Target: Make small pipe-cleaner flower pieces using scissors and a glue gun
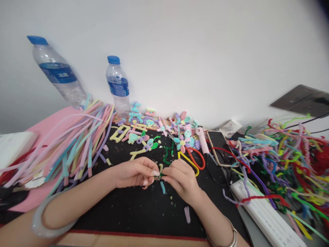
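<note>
My left hand (135, 173) and my right hand (180, 176) meet fingertip to fingertip over a black mat (133, 209). Between them they pinch a small pipe cleaner piece (160, 172), pale yellow on top with dark green at the fingers. A short blue offcut (162, 187) lies just below the fingers, and a lilac offcut (187, 214) lies by my right wrist. Scissors with red and yellow handles (194, 159) rest just behind my right hand.
Pastel pipe cleaners (77, 144) fan out on the left, bright ones (282, 161) pile on the right. Finished pastel flowers (183, 139) line the wall. Two water bottles (118, 85) stand behind. A phone (218, 145), a pink tube (203, 140) and a white keyboard (264, 212) sit on the right.
</note>
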`<state>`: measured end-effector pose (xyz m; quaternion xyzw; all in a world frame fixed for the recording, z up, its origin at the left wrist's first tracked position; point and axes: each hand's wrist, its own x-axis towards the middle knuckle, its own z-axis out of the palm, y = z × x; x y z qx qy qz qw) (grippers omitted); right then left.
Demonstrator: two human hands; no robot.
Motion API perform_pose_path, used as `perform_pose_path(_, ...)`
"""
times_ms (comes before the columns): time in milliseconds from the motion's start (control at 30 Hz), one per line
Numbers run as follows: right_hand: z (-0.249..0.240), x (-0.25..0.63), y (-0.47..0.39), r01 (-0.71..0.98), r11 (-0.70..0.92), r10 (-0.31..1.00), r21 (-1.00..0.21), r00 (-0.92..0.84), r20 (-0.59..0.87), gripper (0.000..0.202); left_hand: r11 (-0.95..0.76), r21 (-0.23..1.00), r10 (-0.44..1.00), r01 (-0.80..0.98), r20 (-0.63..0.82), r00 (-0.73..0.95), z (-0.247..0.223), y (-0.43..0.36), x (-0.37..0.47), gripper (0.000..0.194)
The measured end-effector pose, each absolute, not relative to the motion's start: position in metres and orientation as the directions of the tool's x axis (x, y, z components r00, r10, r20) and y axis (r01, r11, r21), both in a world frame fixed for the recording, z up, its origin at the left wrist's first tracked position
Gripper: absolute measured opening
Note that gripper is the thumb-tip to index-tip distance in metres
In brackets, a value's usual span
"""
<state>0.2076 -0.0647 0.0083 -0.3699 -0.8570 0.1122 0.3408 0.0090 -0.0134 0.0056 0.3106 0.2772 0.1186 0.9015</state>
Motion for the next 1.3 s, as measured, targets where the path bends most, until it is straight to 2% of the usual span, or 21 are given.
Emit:
perform_pose_path(200,0.007,0.201,-0.068,0.553,0.688,0.721,-0.470,-0.449,0.528,0.018,0.763,0.645,0.403,-0.043,-0.423,0.811,0.008,-0.016,0.010,0.018)
perform_pose_path(300,0.008,0.196,-0.069,0.559,0.631,0.773,-0.538,-0.397,0.494,0.017,0.689,0.723,0.464,-0.046,-0.393,0.794,0.008,-0.017,0.012,0.019)
perform_pose_path(433,0.008,0.190,-0.067,0.554,0.487,0.873,-0.675,-0.284,0.397,0.019,0.372,0.928,0.625,0.017,-0.264,0.734,0.010,-0.020,0.015,0.020)
perform_pose_path(500,0.008,0.189,-0.066,0.548,0.414,0.910,-0.727,-0.245,0.333,0.021,0.199,0.977,0.693,0.080,-0.198,0.693,0.011,-0.021,0.017,0.019)
perform_pose_path(600,0.007,0.190,-0.064,0.529,0.347,0.938,-0.774,-0.201,0.283,0.023,0.113,0.987,0.745,0.113,-0.160,0.648,0.010,-0.022,0.019,0.018)
perform_pose_path(800,0.005,0.193,-0.064,0.450,0.322,0.938,-0.833,-0.034,0.345,0.022,0.187,0.982,0.726,0.010,-0.146,0.672,0.007,-0.018,0.017,0.032)
perform_pose_path(1100,0.007,0.191,-0.065,0.546,0.401,0.913,-0.735,-0.179,0.366,0.017,-0.007,0.993,0.781,0.114,-0.066,0.621,0.011,-0.023,0.020,0.019)
perform_pose_path(1300,0.007,0.190,-0.063,0.523,0.355,0.935,-0.775,-0.181,0.306,0.024,-0.163,0.971,0.800,0.177,0.025,0.600,0.008,-0.024,0.019,0.017)
